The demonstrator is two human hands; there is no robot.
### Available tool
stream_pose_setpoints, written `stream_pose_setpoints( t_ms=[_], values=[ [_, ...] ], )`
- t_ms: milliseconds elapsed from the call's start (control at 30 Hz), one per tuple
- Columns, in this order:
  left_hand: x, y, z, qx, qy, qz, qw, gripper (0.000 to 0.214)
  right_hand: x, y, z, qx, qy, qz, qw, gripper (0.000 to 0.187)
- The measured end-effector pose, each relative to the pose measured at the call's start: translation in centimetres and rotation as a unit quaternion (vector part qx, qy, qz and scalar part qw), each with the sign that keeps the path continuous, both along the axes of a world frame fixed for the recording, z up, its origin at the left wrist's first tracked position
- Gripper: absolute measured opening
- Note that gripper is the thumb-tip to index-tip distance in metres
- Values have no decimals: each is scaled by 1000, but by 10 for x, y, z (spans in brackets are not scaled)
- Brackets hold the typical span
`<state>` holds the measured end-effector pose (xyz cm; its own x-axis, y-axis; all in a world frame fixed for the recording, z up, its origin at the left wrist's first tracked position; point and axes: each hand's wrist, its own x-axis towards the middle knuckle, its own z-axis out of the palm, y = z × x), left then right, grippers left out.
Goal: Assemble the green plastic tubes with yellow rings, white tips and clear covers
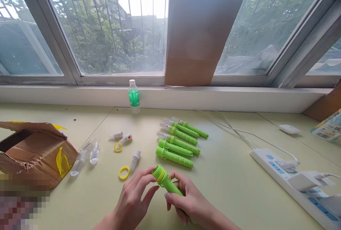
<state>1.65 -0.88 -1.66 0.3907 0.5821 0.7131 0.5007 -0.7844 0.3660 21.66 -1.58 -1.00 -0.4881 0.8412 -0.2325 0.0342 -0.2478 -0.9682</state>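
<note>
My right hand is wrapped around the body of a green plastic flashlight handle, which tilts with its threaded open end up and to the left. A yellow ring sits around the neck below that thread. The fingertips and thumb of my left hand rest on either side of the threaded end. Beyond my hands lie two bare green handles and several green handles with clear tips. Left of them are loose yellow rings and white bulb pieces with clear ends.
Clear ribbed tubes lie beside an open cardboard box at the left. A bottle with a green label stands by the window wall. On the right are a white power strip, cables and a small white device.
</note>
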Motion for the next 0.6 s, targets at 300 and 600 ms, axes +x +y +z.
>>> stream_pose_setpoints(
  t_ms=[300,600],
  values=[
    [-1,-1,6,2,-3,-5,1000,22,0,0,-7,8,17,-7,1000,29],
    [0,-1,7,7,-7,4,1000,18,-1,-2,-2,33,18,6,999,33]
  ],
)
